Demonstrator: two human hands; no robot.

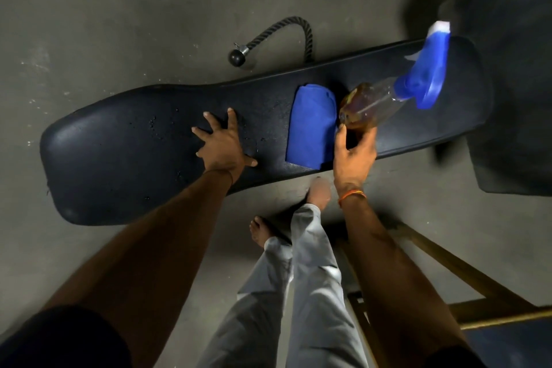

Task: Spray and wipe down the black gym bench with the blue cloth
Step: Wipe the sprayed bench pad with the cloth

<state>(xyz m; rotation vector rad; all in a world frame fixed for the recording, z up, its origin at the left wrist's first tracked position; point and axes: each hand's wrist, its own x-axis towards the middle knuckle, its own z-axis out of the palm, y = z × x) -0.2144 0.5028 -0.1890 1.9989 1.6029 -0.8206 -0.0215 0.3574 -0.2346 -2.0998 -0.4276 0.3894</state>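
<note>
Head camera: we look straight down on the black gym bench (125, 140), whose padded top runs from the near left up toward the far right across a grey concrete floor (134, 9). Small droplets (152, 122) speckle the pad around its left half. Our left hand (222, 145) lies flat on the pad near its middle, palm down and fingers spread wide, holding nothing. Just to the right of it, apart from the fingers, the folded blue cloth (312, 125) rests on the pad, reaching almost from the far edge to the near edge. Our right hand (355, 154) grips the base of a clear spray bottle (369, 109) holding amber liquid; the bottle is tilted, its base right beside the cloth's right edge and its blue trigger head (425, 81) pointing far and to the right, blurred above the bench's far right end. An orange thread band (352, 196) circles the right wrist. On the floor beyond the bench lies a black rope cable attachment (286, 28) with a rubber ball end. Near us we see grey trousers (310, 293) and two bare feet on the floor, and at the near right a wooden frame (466, 272).
</note>
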